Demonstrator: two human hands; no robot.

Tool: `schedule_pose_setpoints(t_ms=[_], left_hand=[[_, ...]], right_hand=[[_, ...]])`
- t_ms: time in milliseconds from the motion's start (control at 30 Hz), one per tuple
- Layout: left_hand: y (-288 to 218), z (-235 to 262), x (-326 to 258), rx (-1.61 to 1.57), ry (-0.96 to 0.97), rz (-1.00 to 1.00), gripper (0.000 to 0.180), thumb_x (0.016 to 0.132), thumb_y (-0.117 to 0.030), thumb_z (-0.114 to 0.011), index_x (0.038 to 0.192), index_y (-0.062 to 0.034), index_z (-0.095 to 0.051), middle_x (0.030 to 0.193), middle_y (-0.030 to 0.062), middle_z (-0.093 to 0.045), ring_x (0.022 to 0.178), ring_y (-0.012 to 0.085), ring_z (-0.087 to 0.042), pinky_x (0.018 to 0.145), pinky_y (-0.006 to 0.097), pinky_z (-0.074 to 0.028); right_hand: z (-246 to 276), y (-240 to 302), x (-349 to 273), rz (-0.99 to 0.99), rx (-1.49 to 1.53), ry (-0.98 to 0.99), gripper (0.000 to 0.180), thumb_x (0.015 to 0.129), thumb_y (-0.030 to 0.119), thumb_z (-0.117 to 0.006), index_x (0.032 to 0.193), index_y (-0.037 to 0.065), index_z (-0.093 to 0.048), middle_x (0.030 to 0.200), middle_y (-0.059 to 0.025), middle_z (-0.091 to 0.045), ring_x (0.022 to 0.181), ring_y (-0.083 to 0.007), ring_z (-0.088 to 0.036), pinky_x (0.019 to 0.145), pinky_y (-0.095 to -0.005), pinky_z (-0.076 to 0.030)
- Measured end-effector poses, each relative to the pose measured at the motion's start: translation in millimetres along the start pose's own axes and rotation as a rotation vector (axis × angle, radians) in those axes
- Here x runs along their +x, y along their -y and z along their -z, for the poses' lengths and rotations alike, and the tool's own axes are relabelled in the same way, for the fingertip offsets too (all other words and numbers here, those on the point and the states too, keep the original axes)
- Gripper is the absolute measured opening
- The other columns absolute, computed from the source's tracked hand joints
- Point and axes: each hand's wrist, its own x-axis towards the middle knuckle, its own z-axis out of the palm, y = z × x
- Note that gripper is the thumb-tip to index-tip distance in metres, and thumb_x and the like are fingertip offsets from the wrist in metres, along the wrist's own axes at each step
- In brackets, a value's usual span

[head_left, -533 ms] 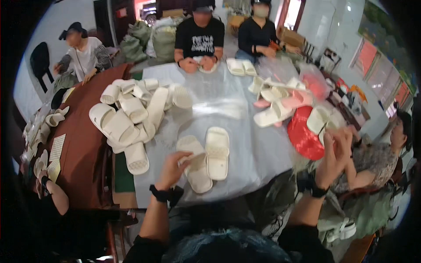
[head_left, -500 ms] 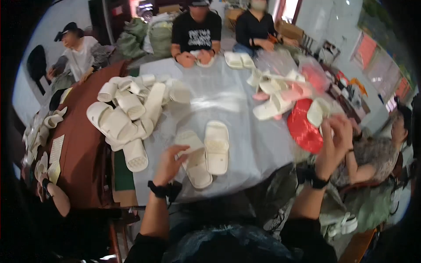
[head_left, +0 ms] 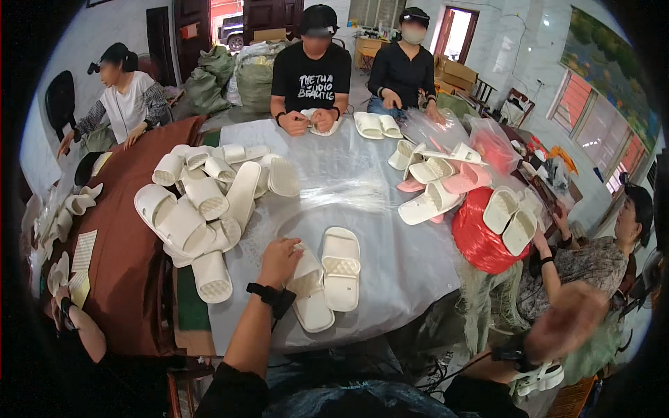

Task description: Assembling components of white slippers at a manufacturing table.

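Two white slide slippers lie side by side on the plastic-covered table before me. My left hand point(head_left: 281, 262) is at the toe end of the left slipper point(head_left: 313, 312), its fingers curled against the strap's edge and hiding part of it. The right slipper point(head_left: 342, 270) lies untouched, heel toward me. My right hand point(head_left: 568, 322) is off the table at the lower right, smeared by motion, so its fingers cannot be made out. Another pair of white slippers point(head_left: 517, 230) rests on a red bundle of shiny strands point(head_left: 477, 233) at the table's right edge.
A heap of white slippers point(head_left: 185, 216) covers the table's left side. White and pink slippers point(head_left: 467, 180) lie at the right, near clear plastic bags point(head_left: 495, 143). Co-workers sit across and at both sides; one person across point(head_left: 311, 76) handles a white slipper.
My right hand has swung from beside the slippers on the red bundle down and outward to the right. My left hand has closed in on the left slipper's toe end. The view has tilted up.
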Motion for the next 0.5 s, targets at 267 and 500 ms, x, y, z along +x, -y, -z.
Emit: schedule_pose_setpoints(t_ms=[267,500], left_hand=[[10,-8,9,0.121,-0.047,-0.012,0.013,0.079,-0.012,-0.064,0.087,-0.0031,-0.069,0.093,0.0144,-0.064,0.087,0.0360,-0.056,0.078,0.042,-0.046],[-16,-7,0,0.123,-0.111,-0.157,0.009,0.078,-0.009,-0.062,0.080,-0.0023,-0.069,0.082,0.0128,-0.065,0.080,0.0340,-0.058,0.075,0.041,-0.047]], right_hand=[[-93,-95,-208,-1.152,-0.007,1.475,0.015,0.091,0.010,-0.050,0.099,0.002,-0.060,0.082,-0.0066,-0.062,0.072,-0.0150,-0.058,0.065,-0.0289,-0.045],[-114,-116,-276,-1.140,0.034,1.619,0.025,0.090,0.006,-0.045,0.111,-0.003,-0.054,0.083,-0.0129,-0.062,0.065,-0.0194,-0.061,0.062,-0.0309,-0.048]])
